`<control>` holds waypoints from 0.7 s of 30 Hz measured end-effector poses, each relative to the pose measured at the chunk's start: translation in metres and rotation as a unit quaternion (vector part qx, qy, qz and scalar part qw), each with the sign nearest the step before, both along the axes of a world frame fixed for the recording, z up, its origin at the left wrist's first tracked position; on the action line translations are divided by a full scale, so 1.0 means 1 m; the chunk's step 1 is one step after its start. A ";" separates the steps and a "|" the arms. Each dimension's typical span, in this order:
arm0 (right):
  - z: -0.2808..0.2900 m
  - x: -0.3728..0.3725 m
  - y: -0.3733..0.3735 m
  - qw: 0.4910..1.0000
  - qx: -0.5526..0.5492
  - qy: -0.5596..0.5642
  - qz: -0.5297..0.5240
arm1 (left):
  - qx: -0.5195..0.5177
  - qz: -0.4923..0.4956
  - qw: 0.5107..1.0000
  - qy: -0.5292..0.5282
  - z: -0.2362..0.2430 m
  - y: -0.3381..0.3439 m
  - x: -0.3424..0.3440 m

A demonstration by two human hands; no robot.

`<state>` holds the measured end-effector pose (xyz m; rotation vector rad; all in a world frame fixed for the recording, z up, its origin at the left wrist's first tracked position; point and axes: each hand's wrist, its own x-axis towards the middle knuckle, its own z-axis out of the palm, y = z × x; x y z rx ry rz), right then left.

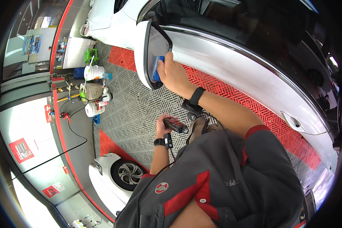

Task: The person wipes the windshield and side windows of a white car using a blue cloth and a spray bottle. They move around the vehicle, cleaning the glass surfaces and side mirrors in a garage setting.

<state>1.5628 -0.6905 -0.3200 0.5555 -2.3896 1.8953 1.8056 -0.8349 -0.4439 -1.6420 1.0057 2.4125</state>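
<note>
My right hand (174,78) is closed on a small blue applicator pad (157,68), most of it hidden by the fingers. It presses the pad to the lower part of the glass (155,43) in the white car's side mirror (141,53). The glass has a hazy, streaked look. Lower down, near my body, my left hand (162,124) is wrapped round a dark bottle (174,124) that lies tilted, its neck end pointing right.
The white car's door (231,64) runs along the right. White buckets (94,72), jugs, a green stool (90,55) and a hose (79,129) stand by the left wall. Another white car's wheel (128,174) shows lower left. Grey and red grating (129,95) covers the floor.
</note>
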 end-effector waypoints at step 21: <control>0.060 -0.070 0.020 0.987 0.021 0.146 -0.062 | -0.012 0.016 0.999 0.028 -0.017 -0.012 0.016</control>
